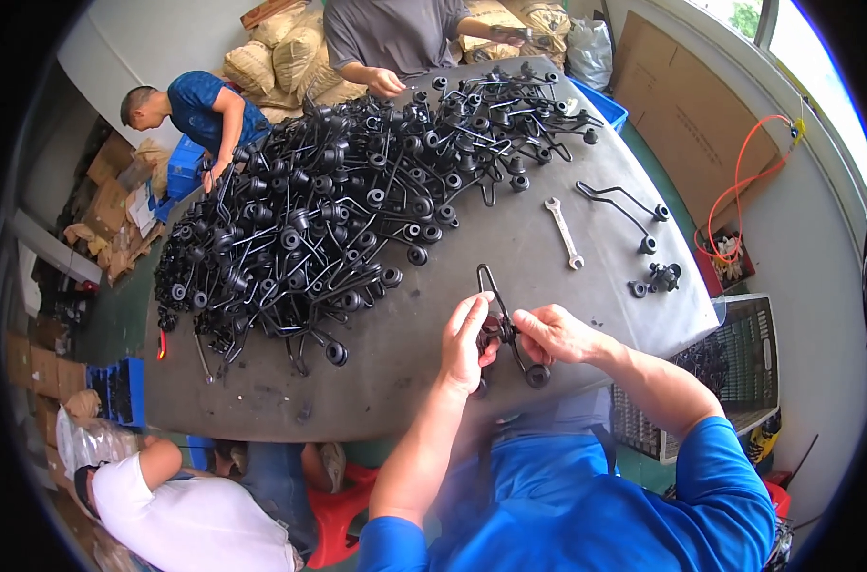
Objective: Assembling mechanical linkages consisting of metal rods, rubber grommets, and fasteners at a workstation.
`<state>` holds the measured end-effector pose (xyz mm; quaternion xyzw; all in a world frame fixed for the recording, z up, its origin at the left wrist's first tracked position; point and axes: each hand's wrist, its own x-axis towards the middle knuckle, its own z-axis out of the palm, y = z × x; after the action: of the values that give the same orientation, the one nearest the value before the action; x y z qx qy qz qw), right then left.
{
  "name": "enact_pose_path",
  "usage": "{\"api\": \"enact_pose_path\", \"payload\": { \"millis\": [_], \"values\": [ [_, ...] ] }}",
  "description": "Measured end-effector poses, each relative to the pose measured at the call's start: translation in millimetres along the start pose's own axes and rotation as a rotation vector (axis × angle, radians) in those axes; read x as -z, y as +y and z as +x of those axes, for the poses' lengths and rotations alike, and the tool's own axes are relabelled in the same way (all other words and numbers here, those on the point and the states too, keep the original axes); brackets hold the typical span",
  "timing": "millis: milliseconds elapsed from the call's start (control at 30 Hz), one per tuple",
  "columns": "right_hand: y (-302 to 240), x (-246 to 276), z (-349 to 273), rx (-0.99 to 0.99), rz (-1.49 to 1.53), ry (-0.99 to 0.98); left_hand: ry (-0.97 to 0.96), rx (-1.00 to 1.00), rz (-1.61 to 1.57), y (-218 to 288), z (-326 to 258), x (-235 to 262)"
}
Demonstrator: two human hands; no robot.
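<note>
Between my two hands is a black bent-wire part (537, 376) with round bushing-like ends. Its narrow loop points away from me and its round ends point toward me. My left hand (464, 345) has its fingers closed on the wire from the left. My right hand (554, 334) pinches the middle of the part from the right, thumb on top; what lies under these fingers is partly hidden. A large pile of similar black wire parts (290, 238) covers the left and far side of the grey table (433, 324).
A double-ended wrench (564, 234) lies right of the pile. Beyond it are one separate wire part (610, 202) and small black fittings (664, 277). A grey crate (758, 353) stands by the right table edge. Three other people are around the table; an orange hose (736, 191) hangs at the right wall.
</note>
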<state>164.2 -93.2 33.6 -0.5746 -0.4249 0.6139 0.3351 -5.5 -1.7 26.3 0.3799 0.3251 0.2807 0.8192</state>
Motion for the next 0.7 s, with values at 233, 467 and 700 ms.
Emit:
{"api": "enact_pose_path", "payload": {
  "millis": [233,467,700],
  "values": [
    [3,-3,2,0.031,0.101,0.044,-0.019,0.012,0.032,0,-1,1],
    [0,-1,5,0.110,0.057,0.037,-0.010,-0.022,-0.013,2,4,3],
    [5,-3,9,0.140,-0.007,0.176,-0.001,-0.016,-0.006,0,6,5]
  ]
}}
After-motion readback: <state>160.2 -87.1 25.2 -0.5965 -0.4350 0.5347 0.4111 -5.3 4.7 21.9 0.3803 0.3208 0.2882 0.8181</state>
